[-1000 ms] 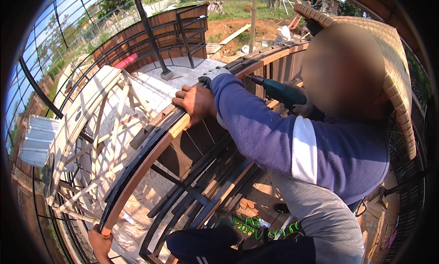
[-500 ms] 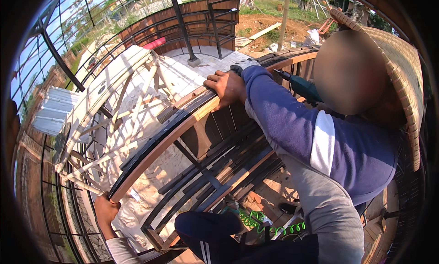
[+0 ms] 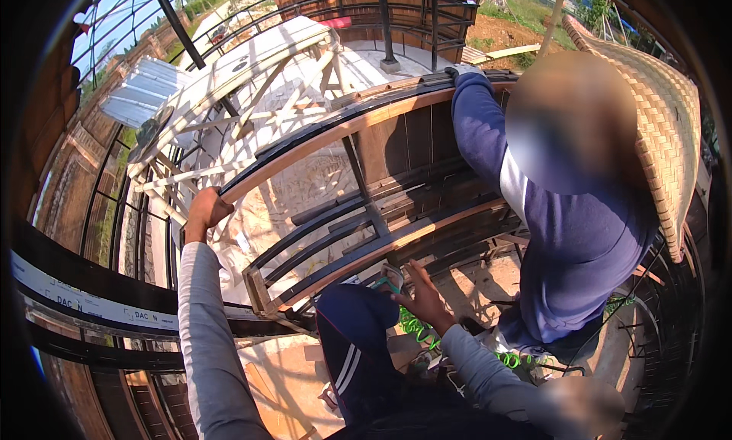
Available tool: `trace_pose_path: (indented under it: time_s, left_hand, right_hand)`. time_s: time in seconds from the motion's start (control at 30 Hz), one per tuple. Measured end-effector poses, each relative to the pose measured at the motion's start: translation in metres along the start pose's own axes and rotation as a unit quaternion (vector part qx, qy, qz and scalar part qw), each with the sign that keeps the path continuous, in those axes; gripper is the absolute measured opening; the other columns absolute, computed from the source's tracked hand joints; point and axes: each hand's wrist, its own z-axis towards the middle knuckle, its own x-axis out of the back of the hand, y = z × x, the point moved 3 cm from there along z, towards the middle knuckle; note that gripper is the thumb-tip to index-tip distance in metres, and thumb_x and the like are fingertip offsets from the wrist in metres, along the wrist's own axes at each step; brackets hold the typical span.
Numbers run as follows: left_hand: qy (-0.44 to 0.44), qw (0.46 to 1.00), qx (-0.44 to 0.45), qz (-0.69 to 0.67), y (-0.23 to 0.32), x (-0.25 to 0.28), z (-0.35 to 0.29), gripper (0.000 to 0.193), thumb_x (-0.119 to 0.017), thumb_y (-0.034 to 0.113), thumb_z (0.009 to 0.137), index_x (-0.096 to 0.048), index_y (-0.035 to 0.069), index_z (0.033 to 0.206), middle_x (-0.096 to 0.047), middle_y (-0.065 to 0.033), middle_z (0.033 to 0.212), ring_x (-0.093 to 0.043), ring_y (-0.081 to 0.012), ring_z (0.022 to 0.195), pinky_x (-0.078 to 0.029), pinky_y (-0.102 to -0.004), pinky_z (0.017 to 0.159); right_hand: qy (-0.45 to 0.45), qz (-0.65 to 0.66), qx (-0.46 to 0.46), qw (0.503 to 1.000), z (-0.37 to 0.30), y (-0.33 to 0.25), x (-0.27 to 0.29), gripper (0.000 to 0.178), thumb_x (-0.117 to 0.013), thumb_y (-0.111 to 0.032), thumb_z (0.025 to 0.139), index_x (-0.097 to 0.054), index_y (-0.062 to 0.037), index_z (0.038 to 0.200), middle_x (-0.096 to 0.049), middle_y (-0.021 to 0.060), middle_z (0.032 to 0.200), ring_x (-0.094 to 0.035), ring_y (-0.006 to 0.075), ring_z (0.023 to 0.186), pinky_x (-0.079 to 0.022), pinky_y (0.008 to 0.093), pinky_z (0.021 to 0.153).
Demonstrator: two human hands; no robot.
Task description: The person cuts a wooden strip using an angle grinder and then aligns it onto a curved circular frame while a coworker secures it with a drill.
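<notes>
My left hand (image 3: 207, 210) is closed round the near-left end of a curved rail (image 3: 305, 154), which has a reddish-brown wooden face and a black top edge. Down by my bent knee is my right hand (image 3: 424, 297), its fingers apart and nothing visible in them. Just beyond those fingers lies a teal object (image 3: 390, 281), partly hidden and too small to name. A co-worker in a blue sweatshirt (image 3: 587, 242) and a woven hat leans over at the right, with a gloved hand (image 3: 463, 71) on the rail's far part.
Below the top rail runs a lower curved rail (image 3: 396, 242) with black metal bars. A green coiled hose (image 3: 418, 329) lies near my knee. Beyond the railing stands a pale timber frame (image 3: 259, 66); a black post (image 3: 383, 28) rises behind it.
My right hand has left the top rail and come down beside my knee. The co-worker's drill is no longer visible. My left hand stays on the rail end while the view has shifted.
</notes>
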Motion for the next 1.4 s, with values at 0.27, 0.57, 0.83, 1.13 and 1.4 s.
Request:
trace_pose_path:
  time_s: [0.27, 0.57, 0.83, 1.13, 1.4]
  left_hand:
    - [0.005, 0.995, -0.07, 0.066, -0.024, -0.01, 0.01, 0.054, -0.07, 0.045, 0.074, -0.072, -0.005, 0.096, -0.069, -0.0312, 0.088, -0.07, -0.0449, 0.085, -0.055, -0.0479, 0.076]
    - [0.059, 0.996, -0.037, 0.048, -0.025, -0.017, 0.014, 0.045, -0.075, 0.043, 0.07, -0.072, -0.002, 0.072, -0.069, -0.0272, 0.074, -0.07, -0.0407, 0.073, -0.055, -0.0487, 0.066]
    - [0.05, 0.998, 0.006, 0.035, -0.023, -0.007, 0.003, 0.045, -0.075, 0.039, 0.069, -0.073, -0.005, 0.077, -0.071, -0.0252, 0.075, -0.072, -0.039, 0.074, -0.057, -0.0458, 0.071]
    - [0.049, 0.998, 0.029, -0.032, 0.007, 0.009, -0.013, 0.046, -0.073, 0.035, 0.069, -0.074, -0.006, 0.09, -0.072, -0.0283, 0.086, -0.073, -0.0376, 0.083, -0.057, -0.0446, 0.076]
    - [0.021, 1.0, -0.004, 0.022, -0.007, 0.001, -0.009, 0.049, -0.074, 0.037, 0.074, -0.076, 0.001, 0.107, -0.073, -0.0275, 0.097, -0.072, -0.0412, 0.089, -0.058, -0.0461, 0.084]
  right_hand:
    - [-0.176, -0.029, -0.12, 0.977, -0.23, 0.102, -0.025, 0.078, -0.084, -0.025, 0.082, -0.047, 0.0002, 0.146, -0.053, 0.0235, 0.146, -0.052, 0.0368, 0.137, -0.045, 0.0444, 0.112]
    - [-0.44, 0.063, -0.318, 0.838, -0.355, 0.175, -0.083, 0.085, -0.084, -0.042, 0.084, -0.048, 0.0005, 0.147, -0.062, 0.0204, 0.139, -0.066, 0.032, 0.122, -0.052, 0.0442, 0.103]
    - [-0.406, 0.168, -0.33, 0.836, -0.3, 0.136, -0.159, 0.078, -0.082, -0.037, 0.088, -0.05, 0.0096, 0.142, -0.063, 0.0293, 0.134, -0.063, 0.0374, 0.127, -0.051, 0.0437, 0.108]
    - [-0.399, 0.122, -0.291, 0.861, -0.265, 0.118, -0.156, 0.074, -0.082, -0.036, 0.089, -0.052, 0.0072, 0.141, -0.065, 0.0269, 0.131, -0.067, 0.0329, 0.121, -0.055, 0.0401, 0.101]
    - [-0.235, 0.204, -0.373, 0.874, -0.299, 0.125, -0.154, 0.069, -0.083, -0.029, 0.088, -0.054, 0.0068, 0.14, -0.068, 0.0208, 0.129, -0.069, 0.0268, 0.115, -0.057, 0.0385, 0.097]
